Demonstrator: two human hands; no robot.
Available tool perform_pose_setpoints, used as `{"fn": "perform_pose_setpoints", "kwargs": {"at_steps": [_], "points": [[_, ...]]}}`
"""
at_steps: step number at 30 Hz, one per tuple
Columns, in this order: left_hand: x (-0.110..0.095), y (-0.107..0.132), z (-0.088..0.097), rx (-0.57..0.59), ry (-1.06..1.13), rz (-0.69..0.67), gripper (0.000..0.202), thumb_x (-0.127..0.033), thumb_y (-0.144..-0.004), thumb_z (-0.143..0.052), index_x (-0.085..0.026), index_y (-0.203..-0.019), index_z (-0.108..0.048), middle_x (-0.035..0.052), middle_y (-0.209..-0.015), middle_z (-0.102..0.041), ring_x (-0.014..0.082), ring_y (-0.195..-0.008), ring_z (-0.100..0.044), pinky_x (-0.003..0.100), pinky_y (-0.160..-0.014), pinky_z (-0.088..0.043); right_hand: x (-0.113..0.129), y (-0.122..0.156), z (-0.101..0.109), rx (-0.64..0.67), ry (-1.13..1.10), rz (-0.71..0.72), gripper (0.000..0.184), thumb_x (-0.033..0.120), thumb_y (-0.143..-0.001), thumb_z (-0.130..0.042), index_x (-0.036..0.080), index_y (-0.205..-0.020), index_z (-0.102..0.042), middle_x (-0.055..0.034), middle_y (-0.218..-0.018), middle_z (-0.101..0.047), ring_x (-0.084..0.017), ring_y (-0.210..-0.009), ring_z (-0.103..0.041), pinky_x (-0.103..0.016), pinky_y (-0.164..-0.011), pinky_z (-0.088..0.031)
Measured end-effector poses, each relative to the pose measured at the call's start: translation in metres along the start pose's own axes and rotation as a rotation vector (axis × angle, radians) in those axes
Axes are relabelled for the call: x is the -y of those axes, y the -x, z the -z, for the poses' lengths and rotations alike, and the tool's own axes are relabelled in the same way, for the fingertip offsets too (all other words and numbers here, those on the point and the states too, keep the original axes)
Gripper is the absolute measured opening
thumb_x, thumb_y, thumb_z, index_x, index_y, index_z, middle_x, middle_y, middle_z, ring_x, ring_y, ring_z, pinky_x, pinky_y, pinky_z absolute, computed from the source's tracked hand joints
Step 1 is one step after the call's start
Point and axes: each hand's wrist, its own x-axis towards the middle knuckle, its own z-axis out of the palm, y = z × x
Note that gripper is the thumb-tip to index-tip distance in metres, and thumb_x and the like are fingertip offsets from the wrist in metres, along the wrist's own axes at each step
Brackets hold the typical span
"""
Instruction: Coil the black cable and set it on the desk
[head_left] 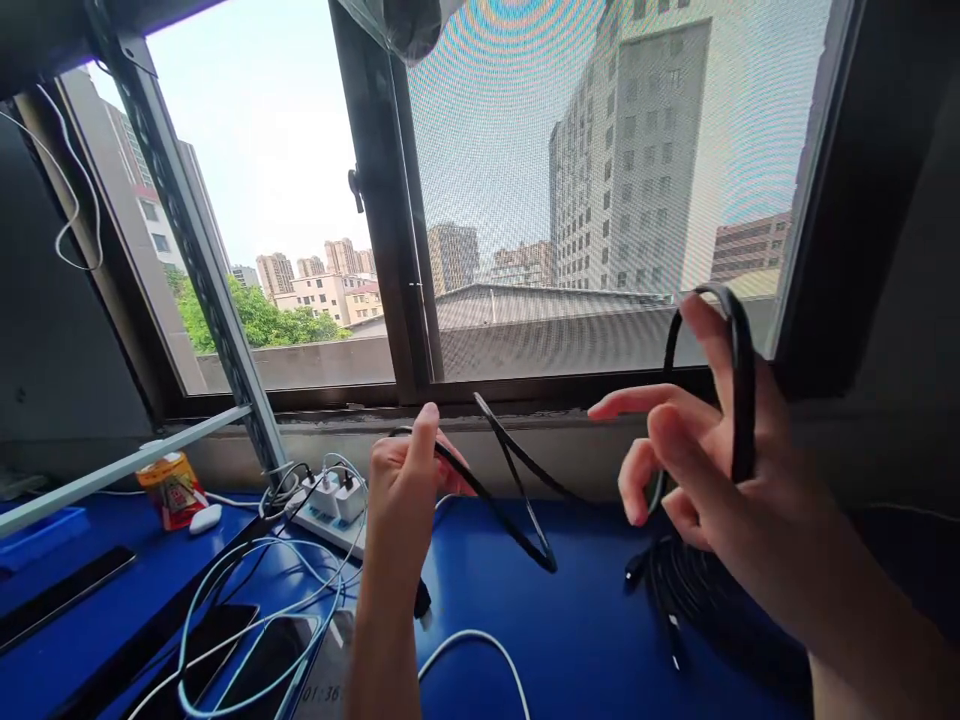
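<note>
My left hand [401,500] is closed in a pinch on a black cable [510,500], held above the blue table [570,620]. The cable runs rightward in a slack loop that dips toward the table. My right hand [705,460] is raised at the right, fingers spread, with a loop of the same black cable [739,370] hooked over the fingers and thumb. More of the black cable lies coiled in a heap [675,590] on the table beneath my right hand.
A white power strip [330,505] with chargers and pale blue cables [247,590] sits at the left. Phones [270,655] lie screen-up near the front. An orange bottle [171,488] stands far left. A window [570,200] with a mesh screen fills the back.
</note>
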Motion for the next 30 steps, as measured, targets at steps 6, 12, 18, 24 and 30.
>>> {"fn": "perform_pose_setpoints", "kwargs": {"at_steps": [6, 12, 18, 24, 30], "points": [[-0.002, 0.006, -0.011, 0.11, -0.046, -0.104, 0.06, -0.058, -0.08, -0.046, -0.024, -0.031, -0.048, 0.0046, -0.035, -0.048, 0.014, -0.034, -0.043, 0.029, -0.038, -0.037, -0.008, 0.002, -0.01, 0.136, 0.063, -0.028, 0.084, 0.059, -0.081, -0.055, 0.034, -0.149, -0.013, -0.0103, -0.103, -0.063, -0.011, -0.054, -0.057, -0.019, -0.036, -0.044], [-0.003, 0.007, -0.005, 0.189, -0.066, -0.084, 0.058, -0.061, -0.079, -0.048, -0.022, -0.037, -0.05, 0.007, -0.06, -0.066, 0.0107, -0.037, -0.036, 0.028, -0.035, -0.028, -0.011, -0.001, 0.007, 0.183, 0.146, -0.089, 0.082, 0.063, -0.076, -0.058, 0.032, -0.146, -0.029, -0.0051, -0.086, -0.067, -0.006, -0.041, -0.04, -0.018, -0.033, -0.039], [-0.004, 0.006, -0.006, 0.29, 0.036, -0.142, 0.054, -0.056, -0.082, -0.05, -0.02, -0.042, -0.058, 0.0128, -0.097, -0.071, 0.0197, -0.067, -0.062, 0.026, -0.038, -0.036, -0.015, 0.0, 0.006, 0.208, 0.154, -0.101, 0.085, 0.058, -0.075, -0.063, 0.029, -0.146, -0.03, -0.0018, -0.072, -0.066, -0.008, -0.044, -0.047, -0.016, -0.033, -0.036], [-0.007, 0.008, -0.01, 0.314, 0.055, -0.131, 0.052, -0.052, -0.081, -0.052, -0.02, -0.039, -0.057, 0.0135, -0.087, -0.071, 0.0205, -0.064, -0.063, 0.025, -0.036, -0.039, -0.009, 0.001, -0.01, 0.294, 0.072, -0.085, 0.082, 0.046, -0.079, -0.063, 0.026, -0.148, -0.024, 0.0038, -0.06, -0.059, -0.006, -0.04, -0.043, -0.014, -0.032, -0.031], [-0.004, 0.005, 0.0, 0.095, 0.111, -0.197, 0.046, -0.047, -0.08, -0.048, -0.021, -0.05, -0.07, 0.0102, -0.055, -0.063, 0.0139, -0.041, -0.048, 0.027, -0.034, -0.032, -0.01, -0.004, -0.012, 0.186, 0.085, -0.088, 0.079, 0.041, -0.078, -0.063, 0.024, -0.146, -0.027, 0.0021, -0.06, -0.061, -0.008, -0.041, -0.045, -0.016, -0.031, -0.029]]}}
